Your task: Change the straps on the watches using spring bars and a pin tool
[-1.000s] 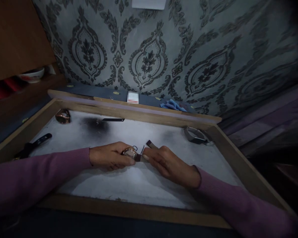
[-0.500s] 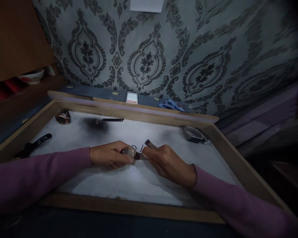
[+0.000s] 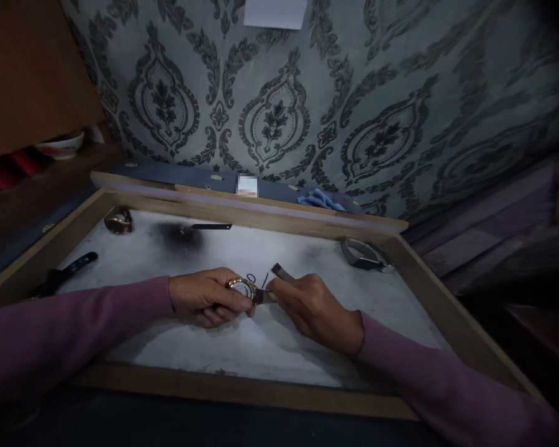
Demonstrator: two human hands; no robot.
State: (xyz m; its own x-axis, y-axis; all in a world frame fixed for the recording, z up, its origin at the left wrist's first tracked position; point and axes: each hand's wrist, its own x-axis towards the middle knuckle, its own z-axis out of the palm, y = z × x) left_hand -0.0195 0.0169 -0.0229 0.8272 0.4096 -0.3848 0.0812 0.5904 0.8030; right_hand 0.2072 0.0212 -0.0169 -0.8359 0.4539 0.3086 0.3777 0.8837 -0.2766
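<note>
The near edge of the wooden tray (image 3: 242, 388) lies on the body side of both hands. Above its pale floor, the left hand (image 3: 207, 297) pinches a round watch (image 3: 242, 288), thumb over its rim. From the case, a short brown strap (image 3: 259, 296) runs sideways toward the right hand (image 3: 319, 310), whose fingers are closed around a flat strip (image 3: 284, 273); whether strap or tool, I cannot tell. The left hand is nearer the case. Just beyond the fingertips lie a dark ring (image 3: 251, 279) and a thin dark stick (image 3: 265, 280); farther, beyond the left hand, a black blade (image 3: 212, 226).
</note>
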